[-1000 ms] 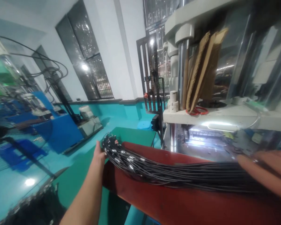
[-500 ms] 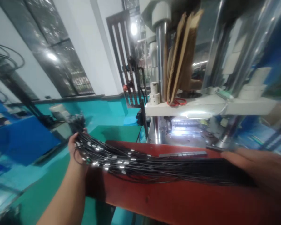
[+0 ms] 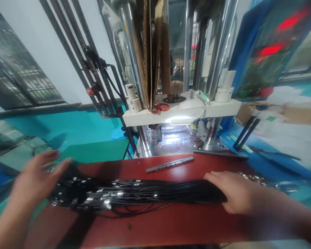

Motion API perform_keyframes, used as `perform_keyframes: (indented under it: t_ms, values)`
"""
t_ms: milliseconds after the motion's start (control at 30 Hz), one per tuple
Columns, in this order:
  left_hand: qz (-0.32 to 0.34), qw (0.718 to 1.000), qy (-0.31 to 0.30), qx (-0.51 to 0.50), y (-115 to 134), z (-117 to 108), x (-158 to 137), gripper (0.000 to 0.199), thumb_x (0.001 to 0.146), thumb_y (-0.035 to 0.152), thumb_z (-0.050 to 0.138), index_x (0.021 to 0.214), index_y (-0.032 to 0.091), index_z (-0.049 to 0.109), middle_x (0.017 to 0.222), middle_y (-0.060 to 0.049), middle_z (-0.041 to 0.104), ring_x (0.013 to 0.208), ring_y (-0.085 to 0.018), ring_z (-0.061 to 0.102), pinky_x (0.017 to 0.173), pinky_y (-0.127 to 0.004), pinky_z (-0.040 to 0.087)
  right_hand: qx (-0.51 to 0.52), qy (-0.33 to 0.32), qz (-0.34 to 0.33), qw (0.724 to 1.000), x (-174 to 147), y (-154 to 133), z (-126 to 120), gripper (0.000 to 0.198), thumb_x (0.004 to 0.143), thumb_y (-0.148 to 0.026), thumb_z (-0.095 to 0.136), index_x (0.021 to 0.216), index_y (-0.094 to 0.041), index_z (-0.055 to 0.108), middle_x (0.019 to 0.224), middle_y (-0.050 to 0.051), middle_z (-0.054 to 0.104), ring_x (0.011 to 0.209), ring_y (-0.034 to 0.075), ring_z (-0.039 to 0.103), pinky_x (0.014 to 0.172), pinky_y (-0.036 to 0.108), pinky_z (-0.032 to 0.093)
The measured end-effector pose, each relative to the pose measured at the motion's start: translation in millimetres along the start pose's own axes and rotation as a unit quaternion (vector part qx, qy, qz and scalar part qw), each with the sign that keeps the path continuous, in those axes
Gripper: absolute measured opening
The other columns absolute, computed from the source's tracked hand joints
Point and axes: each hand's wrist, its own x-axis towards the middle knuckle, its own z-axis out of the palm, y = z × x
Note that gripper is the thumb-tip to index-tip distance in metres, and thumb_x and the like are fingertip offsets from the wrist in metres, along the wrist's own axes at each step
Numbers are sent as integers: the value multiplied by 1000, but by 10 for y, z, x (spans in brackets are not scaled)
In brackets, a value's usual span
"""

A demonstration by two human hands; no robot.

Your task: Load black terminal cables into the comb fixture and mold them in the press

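A thick bundle of black cables [image 3: 155,193] with several small shiny metal ends lies lengthwise across the red tabletop [image 3: 171,224]. My right hand [image 3: 235,192] is wrapped over the bundle's right end. At the other end, my left hand [image 3: 40,174] is slightly blurred, with thumb and fingers apart beside the cables and nothing gripped between them. A narrow grey metal bar [image 3: 170,164] rests behind the bundle on the tabletop.
A press with a white plate [image 3: 181,112] and lit work area [image 3: 173,135] stands behind the table. Red-handled scissors [image 3: 160,107] and cardboard [image 3: 151,55] are on the plate. Small metal parts [image 3: 251,178] lie beyond my right wrist; a blue surface [image 3: 282,162] holds tools.
The view has swung right. The bundle's left end has come down onto the table, and my left hand has let go of it. My right hand now clearly grips the other end.
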Motion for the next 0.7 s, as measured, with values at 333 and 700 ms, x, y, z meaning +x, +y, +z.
perform_keyframes:
  t_ms: [333, 700]
  values:
    - [218, 858, -394, 247, -103, 1608, -733, 67, 66, 36, 81, 129, 39, 61, 133, -6, 62, 123, -39, 55, 110, -57, 34, -110, 122, -25, 986, -72, 196, 88, 75, 72, -27, 80, 138, -9, 51, 130, 20, 59, 116, 35, 56, 96, 47, 48]
    - [405, 790, -207, 412, -145, 1554, -746, 35, 90, 55, 50, 112, 34, 67, 108, 3, 75, 94, -23, 73, 82, -30, 60, -74, 154, -14, 985, 91, 146, 230, 54, 85, -48, 68, 130, -20, 58, 113, 9, 68, 103, 28, 60, 92, 45, 45]
